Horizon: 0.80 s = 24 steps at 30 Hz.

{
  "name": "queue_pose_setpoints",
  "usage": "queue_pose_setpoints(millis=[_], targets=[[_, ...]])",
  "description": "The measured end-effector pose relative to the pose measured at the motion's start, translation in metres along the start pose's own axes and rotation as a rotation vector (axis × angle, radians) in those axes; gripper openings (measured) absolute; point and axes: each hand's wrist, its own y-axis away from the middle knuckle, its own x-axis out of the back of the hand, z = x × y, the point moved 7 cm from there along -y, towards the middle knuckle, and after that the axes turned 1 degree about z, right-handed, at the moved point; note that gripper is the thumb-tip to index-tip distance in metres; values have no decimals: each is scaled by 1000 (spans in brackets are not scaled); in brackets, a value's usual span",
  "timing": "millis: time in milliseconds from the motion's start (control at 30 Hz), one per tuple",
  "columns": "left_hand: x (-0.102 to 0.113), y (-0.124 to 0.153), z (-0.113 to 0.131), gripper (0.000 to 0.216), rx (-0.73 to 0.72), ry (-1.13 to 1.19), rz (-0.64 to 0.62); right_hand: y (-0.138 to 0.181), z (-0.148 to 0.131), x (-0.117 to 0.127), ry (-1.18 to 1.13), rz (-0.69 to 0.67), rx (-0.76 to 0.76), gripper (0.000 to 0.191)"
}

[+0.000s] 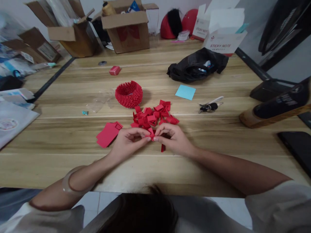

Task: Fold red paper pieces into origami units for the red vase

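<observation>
Between my fingertips is a small piece of folded red paper. My left hand pinches its left side, and my right hand pinches the right side. Just beyond my hands lies a loose pile of folded red paper pieces. One narrow red piece rests under my right hand. To the left of my left hand is a stack of flat red paper slips. Behind the pile stands a round, bowl-like form of many red folded pieces, open at the top.
Farther back are a small red block, a light blue sticky note, a black plastic bag and keys. A bottle leans in at right, near a dark phone-like slab. Cardboard boxes line the back.
</observation>
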Motion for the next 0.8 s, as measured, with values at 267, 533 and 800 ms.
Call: queue_pose_setpoints(millis=[267,533,800], targets=[[-5,0,0,9,-31,-23,-50,-1,1,0,-35,4,-25,16],[-7,2,2,10,-31,-47,-70,2,-2,1,34,-3,-31,7],[-6,1,3,10,-80,-116,-82,0,-4,4,105,28,49,15]])
